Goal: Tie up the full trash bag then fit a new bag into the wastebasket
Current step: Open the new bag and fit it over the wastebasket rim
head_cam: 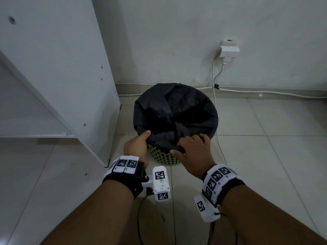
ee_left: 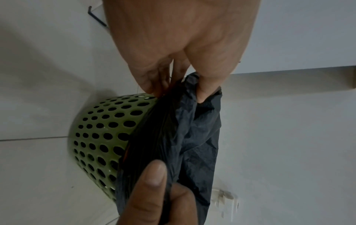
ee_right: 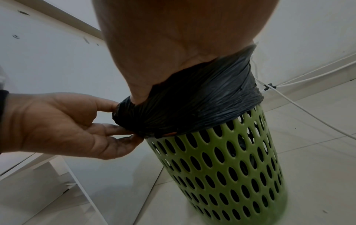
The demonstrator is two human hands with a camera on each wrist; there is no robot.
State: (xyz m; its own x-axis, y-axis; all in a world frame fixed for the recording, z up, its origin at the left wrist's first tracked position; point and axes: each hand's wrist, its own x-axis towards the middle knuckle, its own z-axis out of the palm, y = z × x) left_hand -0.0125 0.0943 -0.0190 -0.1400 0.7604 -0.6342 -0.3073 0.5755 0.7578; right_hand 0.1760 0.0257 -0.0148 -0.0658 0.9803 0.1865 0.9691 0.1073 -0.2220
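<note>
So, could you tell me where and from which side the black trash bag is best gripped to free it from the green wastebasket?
Grip the black trash bag by its folded-over cuff, coming from outside and below the rim of the green wastebasket. The film is bunched loosely there, while it is stretched across the top. The left hand and right hand already pinch that cuff on the near side, probably the best start.

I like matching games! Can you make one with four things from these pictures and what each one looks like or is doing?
Things:
1. trash bag
2. wastebasket
3. left hand
4. cable

States:
A. green, full of holes
B. white, running down the wall
C. black, stretched over a rim
D. pinching the bag's edge

Pairs: 1-C, 2-A, 3-D, 4-B
</note>
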